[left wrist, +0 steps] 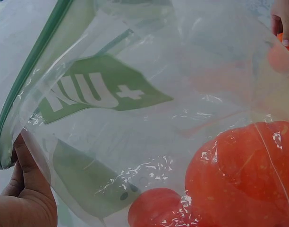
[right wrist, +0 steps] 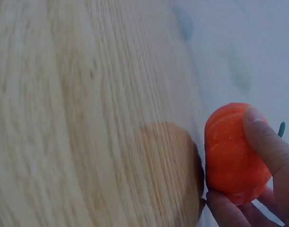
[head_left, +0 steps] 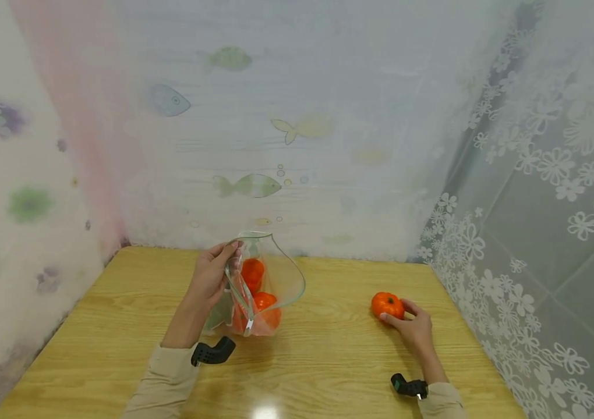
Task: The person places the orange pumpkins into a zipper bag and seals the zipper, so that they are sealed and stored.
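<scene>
My left hand (head_left: 210, 277) pinches the rim of a clear zip bag (head_left: 287, 280), which is held upright with its mouth spread wide. Inside the bag are orange-red pumpkins (head_left: 267, 315), seen through the plastic. Green printed shapes (left wrist: 99, 90) and a green zip edge (left wrist: 33, 66) show in the left wrist view. To the right, my right hand (head_left: 416, 330) grips a small orange pumpkin (head_left: 386, 306) with a green stem. In the right wrist view, the thumb (right wrist: 265, 137) lies on one side of this pumpkin and the fingers curl under the other, close to the tabletop.
A wood-grain table (head_left: 328, 361) lies under both hands. Behind it hangs a pale curtain (head_left: 360, 192) printed with fish. A lace-flower curtain (head_left: 548, 244) borders the right side, and a spotted pale curtain (head_left: 24, 250) the left. Black wrist cameras (head_left: 214, 351) sit on both wrists.
</scene>
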A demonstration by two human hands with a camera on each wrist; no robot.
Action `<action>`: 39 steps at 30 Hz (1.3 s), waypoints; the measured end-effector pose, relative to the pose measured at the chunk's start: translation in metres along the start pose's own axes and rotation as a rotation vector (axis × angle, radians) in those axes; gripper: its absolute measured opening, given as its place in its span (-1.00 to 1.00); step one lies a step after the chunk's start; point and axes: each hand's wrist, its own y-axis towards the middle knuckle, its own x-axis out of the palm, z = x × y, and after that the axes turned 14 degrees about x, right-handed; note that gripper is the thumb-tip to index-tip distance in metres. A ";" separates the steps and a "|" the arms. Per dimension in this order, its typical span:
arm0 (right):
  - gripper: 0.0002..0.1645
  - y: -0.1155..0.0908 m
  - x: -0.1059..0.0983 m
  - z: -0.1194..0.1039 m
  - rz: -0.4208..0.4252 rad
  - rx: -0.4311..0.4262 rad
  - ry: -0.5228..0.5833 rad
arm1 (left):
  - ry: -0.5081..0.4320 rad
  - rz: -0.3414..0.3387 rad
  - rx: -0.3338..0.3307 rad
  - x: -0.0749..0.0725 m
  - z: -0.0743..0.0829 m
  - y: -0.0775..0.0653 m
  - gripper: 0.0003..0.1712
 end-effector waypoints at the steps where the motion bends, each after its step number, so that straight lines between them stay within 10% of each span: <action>1: -0.02 -0.001 0.001 -0.001 -0.015 -0.002 -0.001 | -0.002 0.000 -0.001 0.000 0.001 -0.001 -0.74; 39: -0.10 -0.082 0.067 -0.043 -0.435 -0.157 0.319 | -0.040 0.052 -0.004 -0.003 0.014 -0.031 -0.67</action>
